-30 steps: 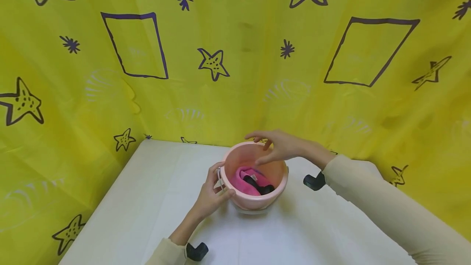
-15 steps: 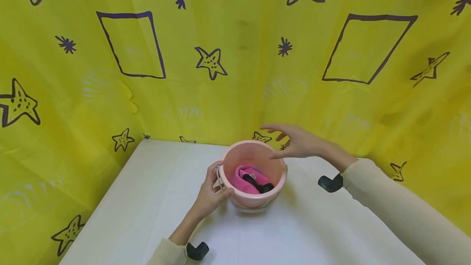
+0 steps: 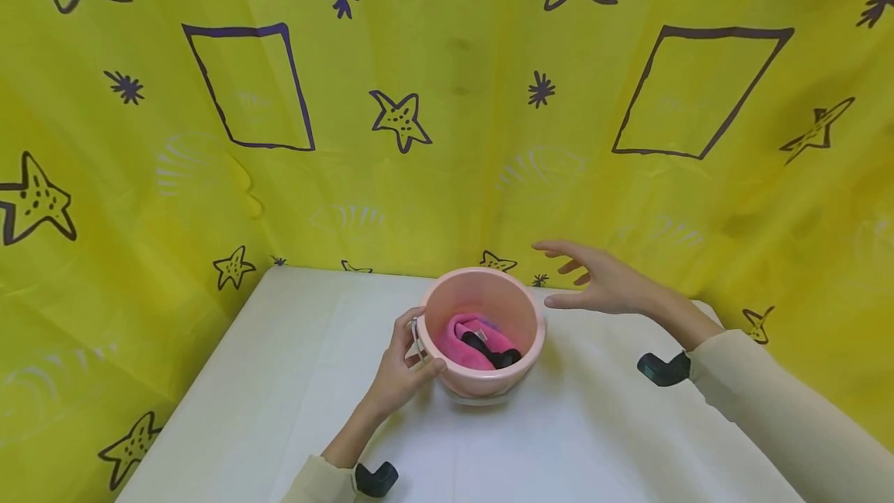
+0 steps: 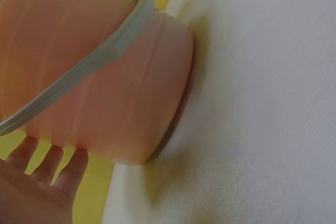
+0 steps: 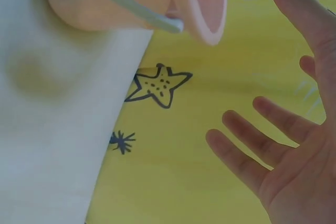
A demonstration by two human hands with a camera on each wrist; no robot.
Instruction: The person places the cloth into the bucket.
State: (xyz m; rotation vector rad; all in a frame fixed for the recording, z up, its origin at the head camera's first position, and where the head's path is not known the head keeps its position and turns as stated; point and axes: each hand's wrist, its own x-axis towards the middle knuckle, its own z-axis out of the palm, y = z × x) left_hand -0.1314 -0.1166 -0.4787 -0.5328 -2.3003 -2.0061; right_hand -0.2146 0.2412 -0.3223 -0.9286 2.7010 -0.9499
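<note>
A light pink bucket (image 3: 482,385) stands upright on the white table, its mouth tipped toward my view. Inside lie a bright pink soft cloth item (image 3: 455,351) and a black object (image 3: 507,359) with a rounded end; its kind cannot be told. My left hand (image 3: 395,380) holds the bucket's left side, thumb at the near rim and fingertips against the wall. A grey handle (image 4: 105,51) hangs along the bucket's outside in the left wrist view. To the right of the bucket, apart from it, my right hand (image 3: 606,282) hovers with fingers spread, holding nothing.
A white table surface (image 3: 279,379) lies under the bucket. Behind and on both sides hangs a yellow curtain (image 3: 461,177) printed with starfish and frames, close to the table's back edge. Dark devices (image 3: 663,369) are worn on both wrists.
My right hand has moved from above the bucket's mouth out to the right, away from the rim. The left hand and bucket have stayed in place.
</note>
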